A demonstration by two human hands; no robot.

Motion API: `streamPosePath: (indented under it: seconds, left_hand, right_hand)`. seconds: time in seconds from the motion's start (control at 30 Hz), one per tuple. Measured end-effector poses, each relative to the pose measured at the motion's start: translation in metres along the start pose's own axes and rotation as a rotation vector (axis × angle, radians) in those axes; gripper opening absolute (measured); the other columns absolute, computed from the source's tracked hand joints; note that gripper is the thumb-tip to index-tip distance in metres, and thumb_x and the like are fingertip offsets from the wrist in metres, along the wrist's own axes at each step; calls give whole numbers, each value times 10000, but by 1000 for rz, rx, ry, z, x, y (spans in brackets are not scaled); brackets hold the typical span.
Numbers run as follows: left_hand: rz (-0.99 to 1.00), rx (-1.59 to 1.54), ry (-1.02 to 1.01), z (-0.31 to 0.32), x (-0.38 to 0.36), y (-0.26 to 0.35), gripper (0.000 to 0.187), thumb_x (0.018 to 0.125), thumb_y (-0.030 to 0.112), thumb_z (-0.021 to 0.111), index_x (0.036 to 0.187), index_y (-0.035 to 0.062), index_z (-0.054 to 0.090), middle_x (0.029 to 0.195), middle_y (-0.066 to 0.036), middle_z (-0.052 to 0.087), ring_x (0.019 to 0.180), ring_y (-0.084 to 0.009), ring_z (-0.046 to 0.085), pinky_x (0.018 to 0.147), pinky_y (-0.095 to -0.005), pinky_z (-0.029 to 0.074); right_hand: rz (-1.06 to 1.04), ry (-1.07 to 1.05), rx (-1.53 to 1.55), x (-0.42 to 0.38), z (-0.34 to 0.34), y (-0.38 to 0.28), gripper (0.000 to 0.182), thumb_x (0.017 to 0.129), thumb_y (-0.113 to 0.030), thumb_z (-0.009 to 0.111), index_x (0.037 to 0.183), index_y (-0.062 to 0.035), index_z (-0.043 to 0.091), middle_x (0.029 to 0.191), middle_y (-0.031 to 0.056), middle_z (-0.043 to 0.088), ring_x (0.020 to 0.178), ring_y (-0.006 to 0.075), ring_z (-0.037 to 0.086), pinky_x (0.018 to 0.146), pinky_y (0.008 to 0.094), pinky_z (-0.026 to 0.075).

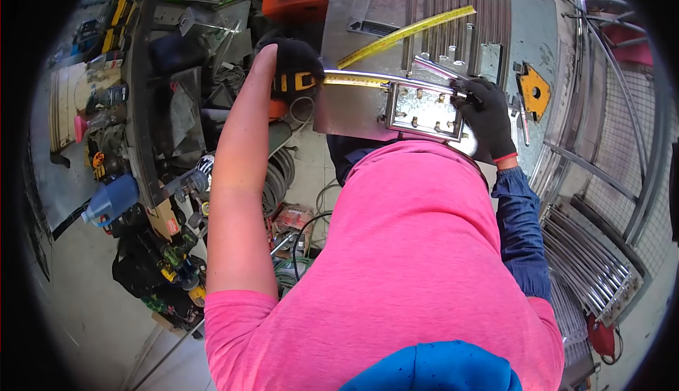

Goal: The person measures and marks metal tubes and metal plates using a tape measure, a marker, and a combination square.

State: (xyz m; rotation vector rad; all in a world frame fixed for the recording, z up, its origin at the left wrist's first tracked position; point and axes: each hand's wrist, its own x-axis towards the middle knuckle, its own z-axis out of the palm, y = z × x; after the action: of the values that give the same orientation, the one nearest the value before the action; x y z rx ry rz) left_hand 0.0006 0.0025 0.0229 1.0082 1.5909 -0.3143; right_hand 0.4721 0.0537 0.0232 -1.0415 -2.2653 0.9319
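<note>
Grasps the tape measure (303,81) in the left hand (293,55), left of the metal frame (423,134), with the black-gloved grip closed around the case. Cannot see most of the left fingers, hidden by the back of the glove. Cannot follow the yellow blade (359,79) past the frame's far left corner, amid bright metal and glare, nor read any markings at this size.

Touches the frame's far right corner with the right hand (484,108), also gloved in black; covers part of that corner, so cannot tell whether the grip is clenched there or only resting.

Points the blade rightward, from case to frame, with long axis nearly parallel to the frame's far long side and dipping slightly toward the body at the right. Has the frame at the near edge of the counter (350,116), likewise longest from left to right, just beyond the pink shirt (424,249).

Has 1 curved yellow strip (407,35) beyond the frame, slanting away to the right across metal bars (460,9); cannot tell whether joined to the tape measure. Has 1 yellow angular block (527,99) right of the frame, past the right hand. Loses the outermost clutter (106,97), far left of the frame, in the dark rounded border.
</note>
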Motion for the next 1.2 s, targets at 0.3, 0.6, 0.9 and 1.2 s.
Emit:
streamPosePath:
  seconds: [0.3,0.6,0.9,1.2]
  left_hand:
    - [41,105,50,3,-19,14,276,840,316,795,1020,115,848,983,-38,803,948,-166,732,860,-329,572]
    - [53,-36,20,4,-7,-2,302,817,316,818,1031,104,848,962,-28,801,884,-146,720,819,-320,566]
    - [80,-105,-16,4,-10,1,300,811,285,831,1023,73,838,943,-14,789,824,-132,704,763,-318,557]
    - [88,-103,7,4,-20,9,315,806,292,835,1028,69,831,927,-19,787,800,-132,702,750,-315,560]
  right_hand:
    - [-41,15,-18,2,1,2,359,764,-58,876,1113,-73,790,964,104,704,847,292,671,744,404,533]
    - [-22,14,3,0,0,1,351,772,-66,874,1111,-51,784,955,108,703,796,279,670,719,397,528]
    - [-19,22,2,0,-2,-2,339,782,-62,864,1111,-50,786,944,102,712,752,254,673,694,384,528]
    - [-20,21,15,0,-2,-4,353,787,-48,857,1134,-74,797,935,88,712,703,223,652,665,367,519]
